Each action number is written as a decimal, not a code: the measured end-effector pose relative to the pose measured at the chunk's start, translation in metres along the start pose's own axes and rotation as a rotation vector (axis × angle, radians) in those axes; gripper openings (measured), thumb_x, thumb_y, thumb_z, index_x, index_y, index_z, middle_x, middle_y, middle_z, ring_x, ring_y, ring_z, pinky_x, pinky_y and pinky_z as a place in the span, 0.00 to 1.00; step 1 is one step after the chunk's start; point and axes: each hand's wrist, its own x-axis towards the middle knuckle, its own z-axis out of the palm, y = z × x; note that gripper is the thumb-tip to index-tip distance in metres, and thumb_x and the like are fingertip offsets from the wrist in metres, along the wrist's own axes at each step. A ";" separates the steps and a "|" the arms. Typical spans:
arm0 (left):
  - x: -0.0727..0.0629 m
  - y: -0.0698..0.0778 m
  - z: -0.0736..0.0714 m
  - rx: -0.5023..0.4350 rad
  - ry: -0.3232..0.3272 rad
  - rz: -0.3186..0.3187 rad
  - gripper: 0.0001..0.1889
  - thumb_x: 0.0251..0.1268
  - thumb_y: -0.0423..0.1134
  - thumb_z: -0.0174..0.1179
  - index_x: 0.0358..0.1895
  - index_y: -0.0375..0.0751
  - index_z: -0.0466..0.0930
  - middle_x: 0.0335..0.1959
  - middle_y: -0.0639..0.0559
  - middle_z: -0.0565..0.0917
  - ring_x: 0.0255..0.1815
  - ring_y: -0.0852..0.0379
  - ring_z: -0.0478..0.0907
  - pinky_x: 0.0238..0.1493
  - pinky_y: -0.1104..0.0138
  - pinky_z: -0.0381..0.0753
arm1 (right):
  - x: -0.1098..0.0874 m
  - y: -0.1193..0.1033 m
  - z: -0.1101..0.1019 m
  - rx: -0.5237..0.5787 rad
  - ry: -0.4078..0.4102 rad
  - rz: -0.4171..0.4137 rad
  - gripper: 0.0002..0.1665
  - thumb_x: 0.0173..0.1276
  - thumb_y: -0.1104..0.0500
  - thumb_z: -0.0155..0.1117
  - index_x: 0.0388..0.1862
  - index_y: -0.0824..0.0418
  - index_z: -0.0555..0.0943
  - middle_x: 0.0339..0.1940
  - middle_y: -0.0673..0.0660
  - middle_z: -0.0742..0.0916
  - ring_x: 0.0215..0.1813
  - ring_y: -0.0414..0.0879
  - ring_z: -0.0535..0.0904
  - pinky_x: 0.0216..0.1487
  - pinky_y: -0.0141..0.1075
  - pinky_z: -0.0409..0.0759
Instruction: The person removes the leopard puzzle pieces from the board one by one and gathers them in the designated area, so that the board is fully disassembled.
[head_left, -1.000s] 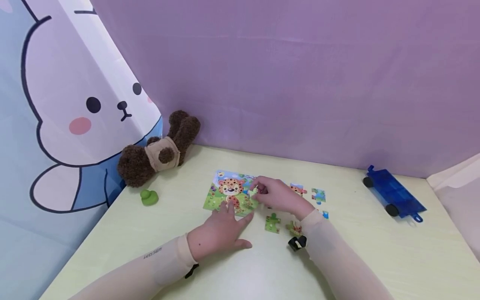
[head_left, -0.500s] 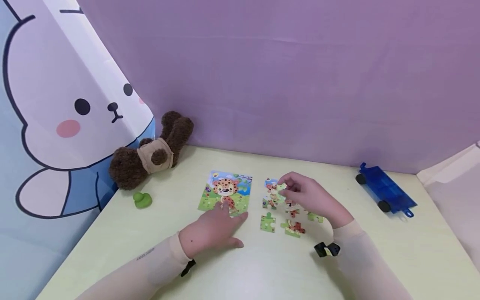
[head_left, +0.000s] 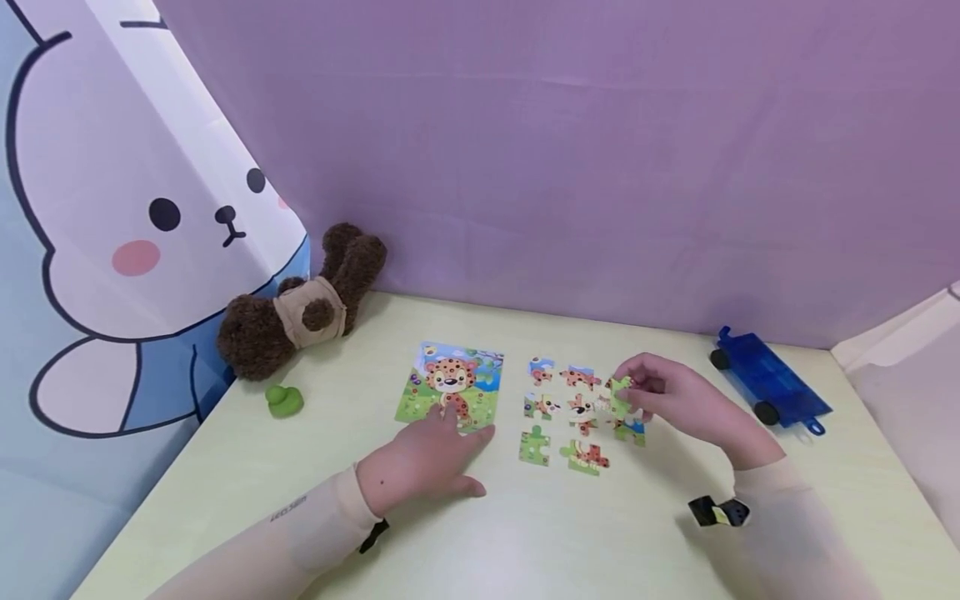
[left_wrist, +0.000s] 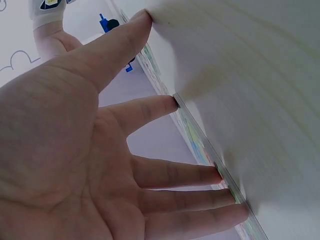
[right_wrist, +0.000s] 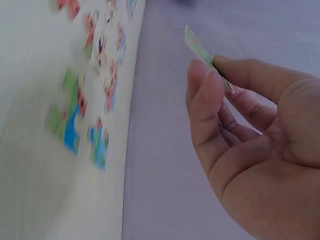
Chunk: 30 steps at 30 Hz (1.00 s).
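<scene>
My right hand (head_left: 678, 400) pinches a green puzzle piece (head_left: 620, 398) between thumb and fingers, raised over the right side of several loose puzzle pieces (head_left: 534, 448). In the right wrist view that held piece (right_wrist: 198, 48) is tilted nearly edge-on, apart from the table. Left of the loose pieces lies a leopard picture card (head_left: 483, 392). My left hand (head_left: 416, 467) rests with spread, mostly straight fingers on the card's near edge. The left wrist view shows those fingertips touching the card's edge (left_wrist: 205, 142). Part of the loose group is hidden behind my right fingers.
A brown plush toy (head_left: 315, 312) lies at the back left, with a green rubber duck (head_left: 284, 402) in front of it. On the right is a blue wheeled toy cart (head_left: 772, 375). A purple cloth (head_left: 525, 167) hangs behind the table.
My right hand has moved right, from beside the card to the right side of the loose pieces, carrying the piece. The left hand stays on the card. The head view has shifted slightly.
</scene>
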 end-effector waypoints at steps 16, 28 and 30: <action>-0.003 0.001 -0.003 0.003 0.015 0.016 0.45 0.66 0.70 0.66 0.83 0.62 0.65 0.81 0.23 0.64 0.80 0.21 0.65 0.65 0.34 0.83 | -0.022 0.041 -0.012 0.043 -0.178 0.052 0.15 0.80 0.56 0.66 0.60 0.61 0.81 0.42 0.61 0.84 0.36 0.53 0.85 0.38 0.40 0.89; -0.003 0.000 -0.001 0.010 0.018 0.017 0.45 0.66 0.71 0.65 0.84 0.63 0.65 0.81 0.23 0.63 0.80 0.21 0.64 0.66 0.34 0.83 | -0.024 0.045 0.015 0.065 -0.296 0.067 0.10 0.79 0.64 0.62 0.55 0.61 0.83 0.39 0.57 0.82 0.37 0.47 0.83 0.34 0.38 0.86; -0.003 0.000 -0.001 0.017 0.020 0.018 0.45 0.66 0.71 0.65 0.84 0.64 0.64 0.81 0.23 0.63 0.80 0.21 0.65 0.66 0.35 0.83 | -0.025 0.043 0.017 0.051 -0.290 0.076 0.10 0.78 0.65 0.63 0.55 0.60 0.84 0.38 0.56 0.82 0.36 0.46 0.82 0.32 0.37 0.84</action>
